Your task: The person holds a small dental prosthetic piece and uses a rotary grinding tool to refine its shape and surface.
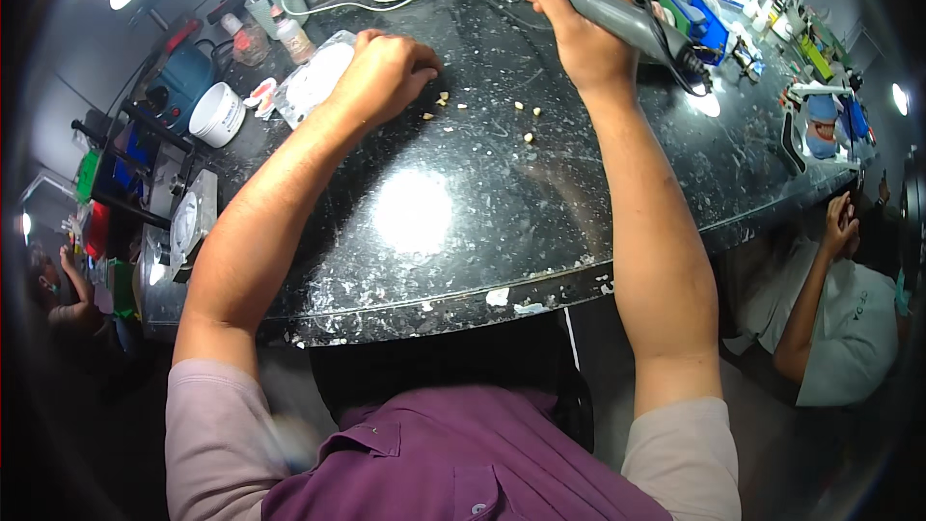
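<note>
In the head view, the right hand (579,24) is closed around a grey rotary handpiece (627,24). Its long axis runs from the tip, far from the person, back to the cable at the right. The left hand (386,72) is curled, fingertips pressed together on the black worktop (434,212). Small pale pieces (526,125) lie between both hands, nearer the left hand, just right of it.

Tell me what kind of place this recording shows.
Probably a dental laboratory bench: the right hand holds a grey rotary handpiece, small tooth-like pieces lie on the dark speckled worktop, and the left hand rests beside them.
</note>
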A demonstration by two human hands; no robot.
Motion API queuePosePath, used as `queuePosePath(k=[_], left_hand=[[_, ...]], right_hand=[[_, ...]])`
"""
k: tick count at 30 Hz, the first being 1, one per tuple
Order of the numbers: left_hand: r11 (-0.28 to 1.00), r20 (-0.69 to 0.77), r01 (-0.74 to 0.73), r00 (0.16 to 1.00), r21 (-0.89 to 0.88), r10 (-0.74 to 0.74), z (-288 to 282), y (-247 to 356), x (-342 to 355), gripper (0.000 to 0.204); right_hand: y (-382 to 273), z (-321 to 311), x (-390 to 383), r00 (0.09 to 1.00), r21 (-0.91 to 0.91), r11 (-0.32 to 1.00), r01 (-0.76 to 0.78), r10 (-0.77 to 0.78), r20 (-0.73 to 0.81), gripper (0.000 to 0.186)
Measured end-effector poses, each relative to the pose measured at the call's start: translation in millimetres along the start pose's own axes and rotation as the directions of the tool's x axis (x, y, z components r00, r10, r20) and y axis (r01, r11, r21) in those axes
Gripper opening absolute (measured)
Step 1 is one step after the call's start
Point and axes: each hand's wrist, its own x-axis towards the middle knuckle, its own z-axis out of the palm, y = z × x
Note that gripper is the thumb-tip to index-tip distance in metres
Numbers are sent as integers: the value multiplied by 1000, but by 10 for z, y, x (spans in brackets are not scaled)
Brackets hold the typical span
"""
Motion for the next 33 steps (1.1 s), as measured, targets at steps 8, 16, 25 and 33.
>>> queuePosePath(k=[8, 16, 25, 33], left_hand=[[431, -148, 32, 913, -902, -380, -460, 336, -595, 23], [-97, -20, -92, 820, -991, -571, -547, 596, -1122, 34], [-37, -100, -137, 854, -990, -511, -518, 660, -1200, 30], [-514, 333, 56, 820, -856, -466, -549, 724, -1246, 27]], right_hand=[[-356, 313, -139, 996, 263, 965, 14, -38, 85, 20], [-919, 721, -560, 907, 150, 949, 278, -311, 286, 36], [-973, 772, -653, 926, 155, 971, 180, -220, 305, 36], [-971, 686, -520, 804, 29, 919, 393, -359, 474, 28]])
